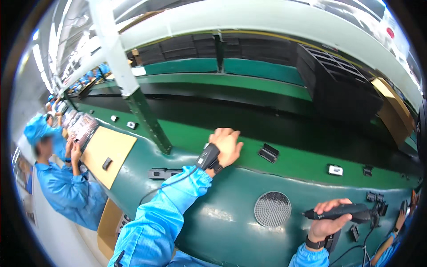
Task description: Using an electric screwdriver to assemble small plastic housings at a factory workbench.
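Note:
My left hand [226,146] reaches over the green strip past the bench edge. Its thumb stands apart from the partly curled fingers, with nothing visible between them; some fingertips are hidden. In my right hand [327,222] lies a black pen-shaped electric screwdriver [361,212], gripped between fingers and thumb, its tip pointing left. To the left of that tip sits a round grey dish [272,209] with a gridded surface. A black rectangular part [268,153] rests on the green strip, right of my left hand. Beside my left sleeve is a dark elongated device [162,173].
Small black parts [375,196] and cables crowd the bench at right, near another person's hand [401,218]. A white part [335,170] sits on the strip. A green-and-white post [149,122] rises at left. A co-worker [66,178] sits beside a tan board [111,151].

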